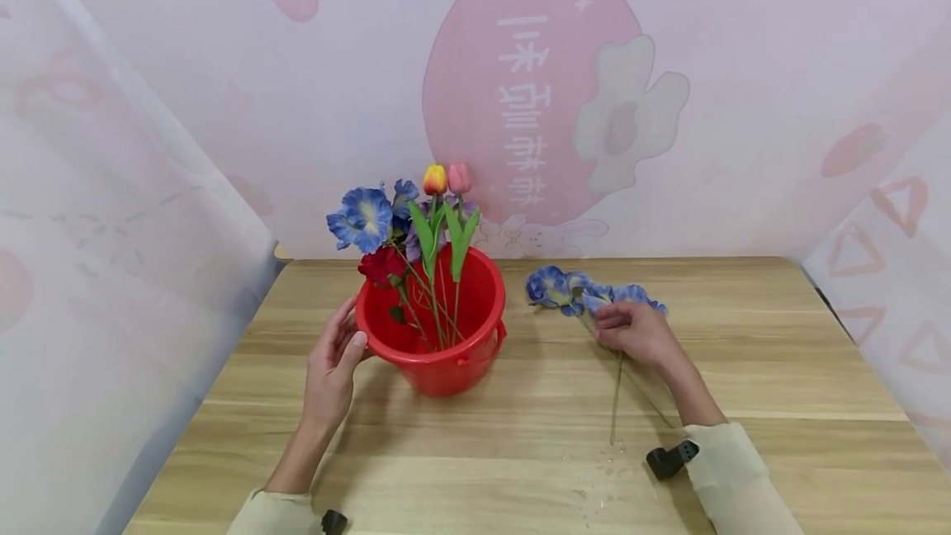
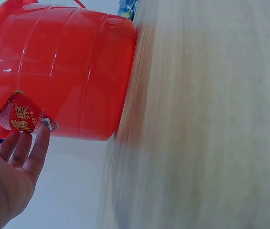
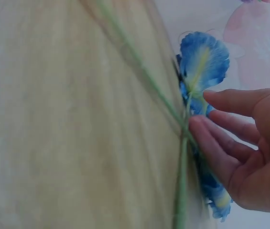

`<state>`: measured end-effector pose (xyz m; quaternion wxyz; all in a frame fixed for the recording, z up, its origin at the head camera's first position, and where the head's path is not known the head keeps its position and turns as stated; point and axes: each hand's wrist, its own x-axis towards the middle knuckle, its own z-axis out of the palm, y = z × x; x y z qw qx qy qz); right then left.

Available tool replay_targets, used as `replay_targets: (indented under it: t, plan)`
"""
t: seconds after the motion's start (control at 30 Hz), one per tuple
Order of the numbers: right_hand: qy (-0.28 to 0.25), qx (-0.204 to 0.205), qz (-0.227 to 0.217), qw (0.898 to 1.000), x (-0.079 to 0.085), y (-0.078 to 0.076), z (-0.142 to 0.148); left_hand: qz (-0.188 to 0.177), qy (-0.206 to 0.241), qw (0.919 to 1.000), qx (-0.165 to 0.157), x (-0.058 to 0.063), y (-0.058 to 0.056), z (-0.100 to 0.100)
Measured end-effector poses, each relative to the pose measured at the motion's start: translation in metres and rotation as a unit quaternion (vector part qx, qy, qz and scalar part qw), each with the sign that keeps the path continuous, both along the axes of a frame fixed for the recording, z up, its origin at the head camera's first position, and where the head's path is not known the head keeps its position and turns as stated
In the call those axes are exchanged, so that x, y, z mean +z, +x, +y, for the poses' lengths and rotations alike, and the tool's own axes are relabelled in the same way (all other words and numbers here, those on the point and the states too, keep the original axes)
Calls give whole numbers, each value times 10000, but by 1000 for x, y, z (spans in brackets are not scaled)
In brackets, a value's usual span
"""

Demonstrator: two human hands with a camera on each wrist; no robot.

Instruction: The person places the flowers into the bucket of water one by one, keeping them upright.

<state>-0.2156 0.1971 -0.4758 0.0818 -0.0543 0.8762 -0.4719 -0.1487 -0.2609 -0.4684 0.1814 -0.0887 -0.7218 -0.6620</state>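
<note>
Fingers of my left hand touch the outside of a red bucket, with the thumb by its rim. In the left wrist view those fingers lie nearly straight near a label on the bucket wall. Inside the bucket stand a blue iris, a red rose, a yellow-red tulip and a pink tulip. My right hand is over blue irises lying on the table. In the right wrist view its thumb and fingers are apart, fingertips beside crossing green stems.
The wooden table meets a pale printed backdrop at its back edge. Small clear bits lie scattered near the front. Black devices are on both wrists.
</note>
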Motion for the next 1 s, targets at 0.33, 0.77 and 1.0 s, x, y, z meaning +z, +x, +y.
replay_targets:
  t: [0.33, 0.77, 1.0]
  plan:
    - [379, 148, 143, 9991, -5, -2, 1, -36, -100, 9999, 18, -1, -1, 0]
    - [648, 225, 53, 9976, 1, 0, -2, 69, -1, 10000, -53, -2, -2, -1]
    - [707, 210, 127, 9972, 1, 0, -2, 85, 28, 9999, -88, -2, -2, -1]
